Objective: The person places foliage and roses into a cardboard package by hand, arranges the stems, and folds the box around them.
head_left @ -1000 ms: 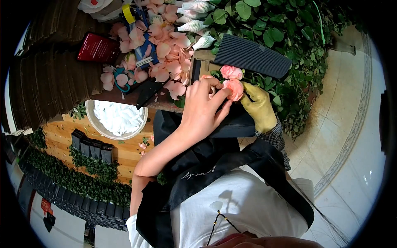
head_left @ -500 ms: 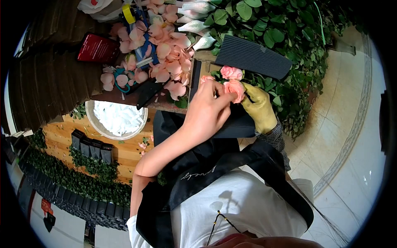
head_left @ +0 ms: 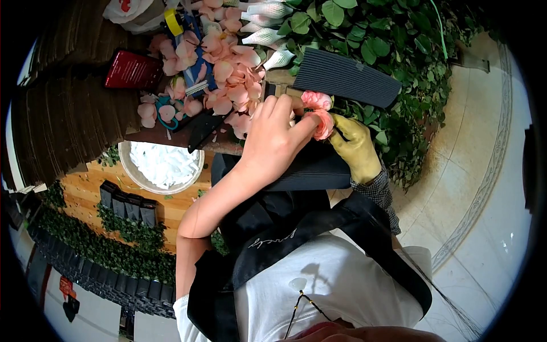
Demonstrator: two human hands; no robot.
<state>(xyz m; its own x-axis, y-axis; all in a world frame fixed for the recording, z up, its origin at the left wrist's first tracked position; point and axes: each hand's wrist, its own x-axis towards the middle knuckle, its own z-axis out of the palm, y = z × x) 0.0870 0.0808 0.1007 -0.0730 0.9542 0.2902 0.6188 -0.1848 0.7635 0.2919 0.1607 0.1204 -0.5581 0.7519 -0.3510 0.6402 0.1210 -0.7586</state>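
Observation:
My right hand [head_left: 353,142], in a yellow glove, is closed at the base of a pink rose [head_left: 323,124]; the stem is hidden. My bare left hand [head_left: 273,131] is curled just left of that bloom, its thumb overlapping the rose's edge. A small pale bit shows between its thumb and forefinger, but the fingertips are hidden and I cannot make out what they hold. Another pink rose [head_left: 316,100] sits just beyond the first, by a dark ribbed panel [head_left: 347,77]. Loose pink petals [head_left: 236,80] are heaped on the table beyond my left hand.
Green rose leaves [head_left: 376,34] fill the far right, beside buds in white net sleeves [head_left: 268,35]. A phone [head_left: 134,69], black-bladed scissors [head_left: 205,126] and stacked brown cardboard [head_left: 62,108] lie to the left. Below the table's edge stands a tub [head_left: 162,165] of white pieces.
My left hand has shifted left and slightly away from me, its fingers moving off the front of the rose. My gloved right hand and the rose have moved only slightly.

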